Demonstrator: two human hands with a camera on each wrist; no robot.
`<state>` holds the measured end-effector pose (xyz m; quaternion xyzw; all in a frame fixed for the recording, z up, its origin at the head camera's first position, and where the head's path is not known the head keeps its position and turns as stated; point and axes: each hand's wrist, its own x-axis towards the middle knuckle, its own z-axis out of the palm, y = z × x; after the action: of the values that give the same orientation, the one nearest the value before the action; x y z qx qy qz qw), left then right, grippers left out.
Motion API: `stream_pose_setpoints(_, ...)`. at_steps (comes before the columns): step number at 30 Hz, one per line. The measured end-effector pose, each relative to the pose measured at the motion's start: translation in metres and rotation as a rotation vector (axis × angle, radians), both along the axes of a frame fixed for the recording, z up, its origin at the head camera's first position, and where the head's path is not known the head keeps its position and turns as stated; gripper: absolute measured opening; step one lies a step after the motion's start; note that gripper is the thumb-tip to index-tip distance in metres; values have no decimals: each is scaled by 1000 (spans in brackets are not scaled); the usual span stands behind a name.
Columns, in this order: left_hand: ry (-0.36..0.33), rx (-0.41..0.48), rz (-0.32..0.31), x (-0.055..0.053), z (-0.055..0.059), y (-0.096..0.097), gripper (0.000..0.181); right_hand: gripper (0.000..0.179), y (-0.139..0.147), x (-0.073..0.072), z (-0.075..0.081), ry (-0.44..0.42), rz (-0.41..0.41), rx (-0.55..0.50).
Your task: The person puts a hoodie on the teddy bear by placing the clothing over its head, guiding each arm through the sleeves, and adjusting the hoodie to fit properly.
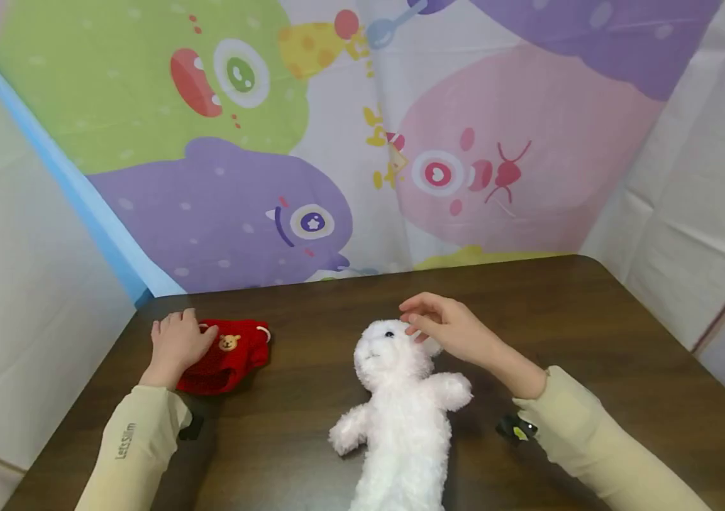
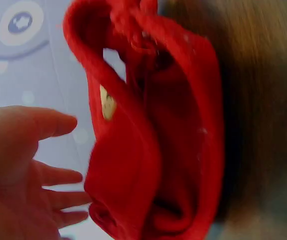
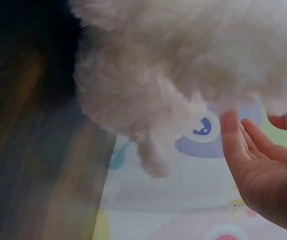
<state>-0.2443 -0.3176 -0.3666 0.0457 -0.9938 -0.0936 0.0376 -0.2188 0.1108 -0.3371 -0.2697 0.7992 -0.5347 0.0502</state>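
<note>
A white fluffy plush animal (image 1: 403, 426) lies face up on the dark wooden table, its head toward the far side. Beside its head, my right hand (image 1: 455, 328) is held with loosely bent fingers, apparently touching the fur or just above it. In the right wrist view, the plush (image 3: 133, 75) fills the top and the fingertips (image 3: 229, 122) meet its edge. To the left sits a small red doll garment (image 1: 225, 358) with a bear patch and white loops. My left hand (image 1: 177, 344) lies at its left side, fingers spread. The garment's opening (image 2: 178, 115) gapes in the left wrist view.
The brown table (image 1: 299, 397) reaches back to a cartoon-printed curtain (image 1: 362, 142). White cloth walls (image 1: 30, 284) stand at both sides. A wrist camera (image 1: 516, 429) hangs below the right sleeve.
</note>
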Motion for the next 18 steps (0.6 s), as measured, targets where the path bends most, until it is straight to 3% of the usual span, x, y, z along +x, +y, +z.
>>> stream_pose_setpoints(5, -193, -50, 34, 0, -8, -4, 70, 29, -3, 3, -2, -55, 64, -9)
stream_pose_setpoints(12, -339, -35, 61, 3, -2, -7, 69, 32, -16, 1, -1, -103, 163, 12)
stream_pose_setpoints(15, -344, 61, 61, 6, -1, -6, 61, 31, -21, -1, 2, -110, 187, 21)
stream_pose_setpoints(18, -277, 164, 47, 9, 0, -3, 54, 29, -26, -1, 4, -107, 211, 24)
